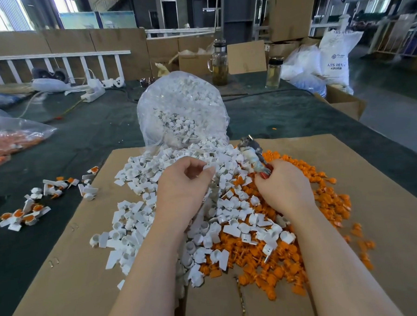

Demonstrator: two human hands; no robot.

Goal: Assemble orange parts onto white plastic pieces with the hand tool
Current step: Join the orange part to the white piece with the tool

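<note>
Left hand [183,183] pinching a white piece [209,168], right hand [285,187] gripping the pliers [253,153] (red-handled, grimy) over orange parts [325,200].

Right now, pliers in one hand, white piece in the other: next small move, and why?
Probably pick an orange part from the pile beside the right hand. The left hand already pinches a white piece and the right hand grips the pliers, but no orange part is held yet.

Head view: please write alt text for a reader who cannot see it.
A person's left hand pinches a white plastic piece while the right hand grips a hand tool, above heaps of white pieces and orange parts on cardboard.
</note>
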